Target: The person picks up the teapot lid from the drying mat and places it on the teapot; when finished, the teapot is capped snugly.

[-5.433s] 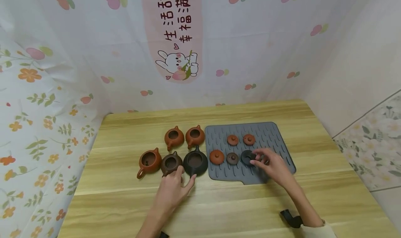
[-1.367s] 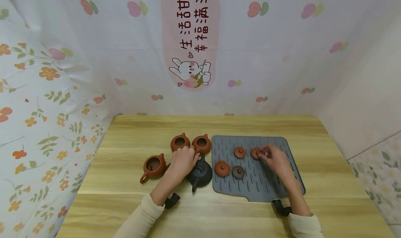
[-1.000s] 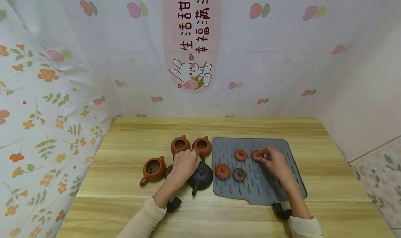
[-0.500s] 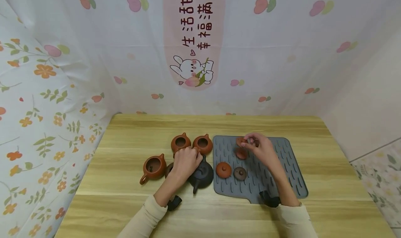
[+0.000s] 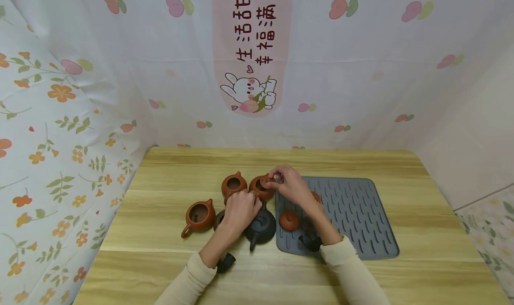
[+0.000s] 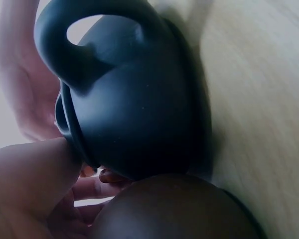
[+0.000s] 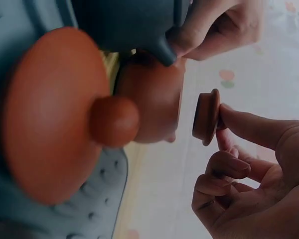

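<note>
My right hand (image 5: 291, 187) pinches a small reddish-brown teapot lid (image 7: 206, 118) by its knob. In the right wrist view the lid is tilted on edge and apart from the lidless teapot (image 7: 152, 97) near it. At that teapot's handle, my left hand (image 5: 239, 211) has its fingers curled, gripping it. Directly in front stands a black teapot (image 5: 261, 227) with its lid on; it fills much of the left wrist view. A dark brown teapot (image 5: 218, 219) is partly hidden by my left hand.
Two more lidless reddish teapots stand left: one at the back (image 5: 229, 190), one nearer (image 5: 199, 216). The grey ribbed mat (image 5: 353, 211) on the right bears an orange-red lid (image 5: 289, 220); other lids there are partly covered by my right arm.
My right hand has lifted the reddish lid off the mat and carried it left to the back teapot. Earlier, the black lid went from mat to black teapot. My left hand moved to the back teapot's handle.
</note>
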